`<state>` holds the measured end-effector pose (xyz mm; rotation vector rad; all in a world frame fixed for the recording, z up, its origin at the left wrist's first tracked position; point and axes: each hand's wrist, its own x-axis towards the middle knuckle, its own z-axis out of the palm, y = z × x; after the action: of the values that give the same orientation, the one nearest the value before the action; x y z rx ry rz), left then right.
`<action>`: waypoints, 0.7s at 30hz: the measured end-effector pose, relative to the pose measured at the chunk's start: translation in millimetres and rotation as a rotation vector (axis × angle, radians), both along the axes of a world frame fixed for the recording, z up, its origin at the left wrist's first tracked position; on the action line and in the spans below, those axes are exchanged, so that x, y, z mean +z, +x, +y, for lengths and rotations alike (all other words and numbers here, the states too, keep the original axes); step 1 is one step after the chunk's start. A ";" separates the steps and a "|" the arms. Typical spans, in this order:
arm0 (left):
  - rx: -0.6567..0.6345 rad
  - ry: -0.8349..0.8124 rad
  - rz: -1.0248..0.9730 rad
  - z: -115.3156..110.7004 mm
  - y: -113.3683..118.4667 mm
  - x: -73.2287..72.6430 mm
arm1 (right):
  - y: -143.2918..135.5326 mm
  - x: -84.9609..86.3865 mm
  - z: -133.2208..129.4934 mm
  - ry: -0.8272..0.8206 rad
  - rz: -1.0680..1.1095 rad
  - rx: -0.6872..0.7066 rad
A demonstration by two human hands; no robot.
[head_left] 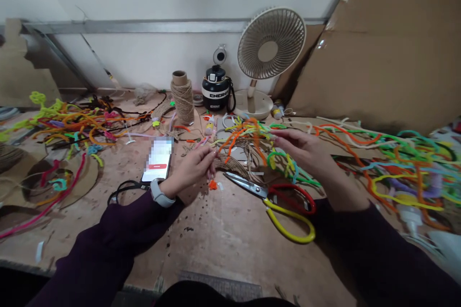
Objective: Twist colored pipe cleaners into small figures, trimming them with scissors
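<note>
Glossy metal blades (248, 185), rough twine (183, 98)

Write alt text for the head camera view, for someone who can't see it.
Two bare hands, the left hand with fingers pinched and the right hand reaching in, work among bright fuzzy stems on a cluttered workbench. Large scissors with red and yellow handles lie just in front; a phone, twine spool, black bottle and fan stand or lie beyond.

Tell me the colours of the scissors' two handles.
One handle red, the other yellow, in the head view.
</note>
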<state>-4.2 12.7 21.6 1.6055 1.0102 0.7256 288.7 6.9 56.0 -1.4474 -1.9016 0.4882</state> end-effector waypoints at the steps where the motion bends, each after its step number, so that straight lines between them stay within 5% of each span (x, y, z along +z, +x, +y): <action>1: 0.047 -0.016 -0.030 2.0 1.1 -3.9 | 1.0 -6.8 4.5 0.047 -0.063 -0.062; 6: 0.171 0.236 0.013 5.0 1.9 -16.0 | -9.7 -37.4 14.5 0.162 -0.670 -0.294; 9: 0.164 0.441 0.142 3.0 -0.2 -16.9 | -12.5 -42.5 16.0 0.112 -0.770 -0.381; 14: 0.148 0.636 0.239 -4.1 1.2 -14.6 | -3.7 -21.1 12.8 0.140 -0.706 -0.339; 21: 0.080 0.776 0.291 -13.3 6.1 -10.0 | -0.7 16.9 -4.7 0.601 -0.517 -0.398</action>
<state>1.9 -0.6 11.6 2.4016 1.0662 1.0376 288.0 2.2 72.9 -1.5491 -1.8207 -0.6518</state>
